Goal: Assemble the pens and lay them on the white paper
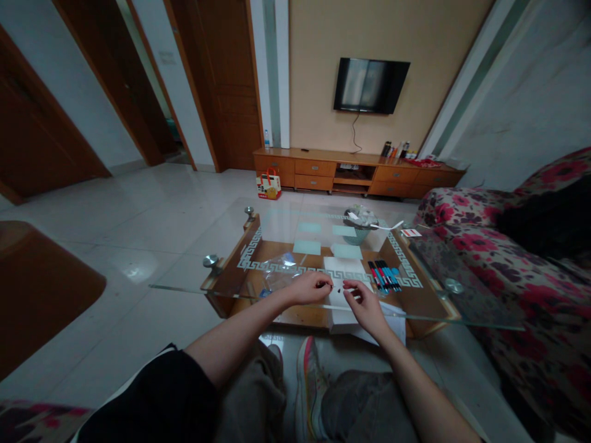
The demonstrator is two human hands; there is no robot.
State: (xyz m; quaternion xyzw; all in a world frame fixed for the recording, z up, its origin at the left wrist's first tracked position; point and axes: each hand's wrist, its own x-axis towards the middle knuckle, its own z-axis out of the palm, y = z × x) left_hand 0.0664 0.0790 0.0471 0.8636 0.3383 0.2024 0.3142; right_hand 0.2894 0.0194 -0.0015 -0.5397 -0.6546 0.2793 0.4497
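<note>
Both hands are over the near part of a glass coffee table (184, 290). My left hand (314, 287) has its fingers pinched together on something too small to make out. Facing it from the right, my right hand (362, 299) has its thumb and fingers apart, with nothing visible held. A tiny dark piece (339, 290) shows between the two hands, above a white box (344, 268); whether it touches a fingertip cannot be told. Right of the hands lies a row of several pens (383, 275) with dark, red and blue parts.
Clear plastic packaging (281, 266) lies left of the white box. A basket (357, 232) and a red-and-white card (410, 233) are toward the far side. White sheets (394, 323) show near the front edge. A floral sofa (480, 246) stands at the right.
</note>
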